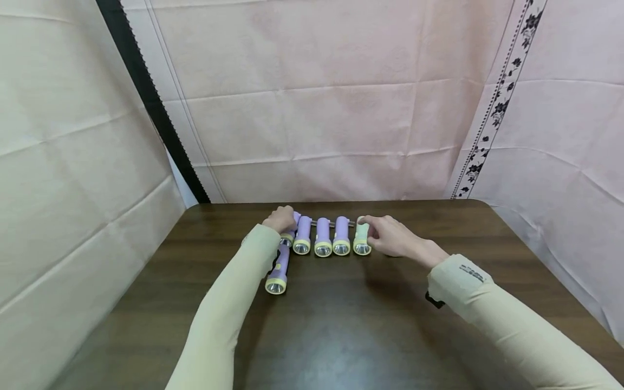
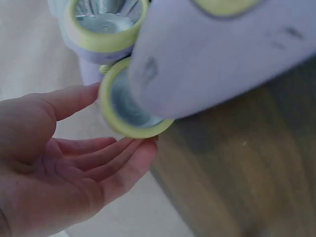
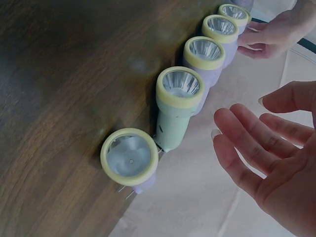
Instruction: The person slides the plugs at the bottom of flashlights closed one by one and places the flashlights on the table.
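My left hand (image 1: 280, 220) is at the left end of a row of flashlights, beside a purple flashlight (image 1: 286, 239). In the left wrist view, my thumb and fingers hold this flashlight (image 2: 114, 116) on both sides near its yellow rim. Another purple flashlight's body crosses in front and hides part of its lens. My right hand (image 1: 389, 236) is next to a pale green flashlight (image 1: 362, 244) at the row's right side. In the right wrist view, its fingers are spread and loosely bent, apart from the green flashlight (image 3: 173, 126), with nothing between them.
Several purple flashlights, among them one mid-row (image 1: 323, 238), stand between my hands, lenses facing me. One purple flashlight (image 1: 278, 271) lies nearer on the brown table (image 1: 331, 336). Another yellow-rimmed one (image 3: 129, 158) is beyond the green one. Pale cloth (image 1: 312, 124) hangs behind the table.
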`<move>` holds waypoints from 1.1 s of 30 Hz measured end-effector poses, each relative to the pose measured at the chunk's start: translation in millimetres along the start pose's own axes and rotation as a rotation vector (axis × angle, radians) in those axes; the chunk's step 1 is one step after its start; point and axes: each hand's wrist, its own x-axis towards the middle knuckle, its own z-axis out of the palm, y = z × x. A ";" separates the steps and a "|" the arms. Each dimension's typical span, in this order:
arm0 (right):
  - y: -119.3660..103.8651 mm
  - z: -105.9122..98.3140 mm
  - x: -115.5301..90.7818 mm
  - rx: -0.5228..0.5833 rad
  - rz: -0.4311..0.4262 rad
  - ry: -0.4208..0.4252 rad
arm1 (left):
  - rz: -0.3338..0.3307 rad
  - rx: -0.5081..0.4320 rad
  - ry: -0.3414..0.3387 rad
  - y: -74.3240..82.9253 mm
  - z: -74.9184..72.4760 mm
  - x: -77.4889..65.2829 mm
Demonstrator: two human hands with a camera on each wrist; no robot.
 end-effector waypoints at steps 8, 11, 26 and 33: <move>2.0 -1.5 -1.4 -0.011 0.005 0.019 | -0.040 -0.118 -0.015 -12.4 -1.0 2.9; 4.5 -1.7 -3.0 -0.006 0.005 0.020 | -0.040 -0.151 -0.001 -16.7 -1.9 1.2; 14.9 -22.2 -7.0 0.035 0.036 0.061 | 0.155 -0.185 0.205 -9.3 -28.1 2.2; 15.2 -23.9 -10.1 0.030 0.026 0.054 | 0.273 -0.178 0.216 15.6 -36.1 -20.6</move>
